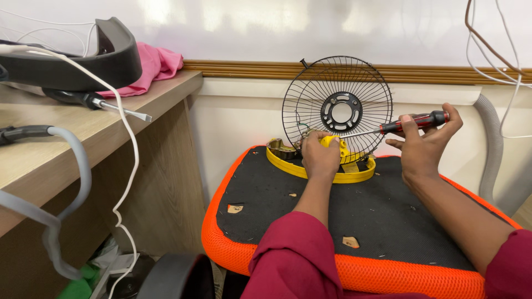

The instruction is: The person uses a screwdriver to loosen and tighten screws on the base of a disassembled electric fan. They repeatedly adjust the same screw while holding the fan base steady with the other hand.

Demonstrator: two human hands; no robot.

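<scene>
my left hand is clamped on the yellow fan base at 12 o'clock on the black cushion, steadying it. my right hand, at 2 o'clock, pinches the red-handled screwdriver level, tip toward the upright wire grille.

- Wooden desk, left of frame.
- Spare screwdriver lying on desk, upper left.
- Pink cloth behind it.
- White cable hanging over desk edge.
- Grey hose, lower left.
</scene>
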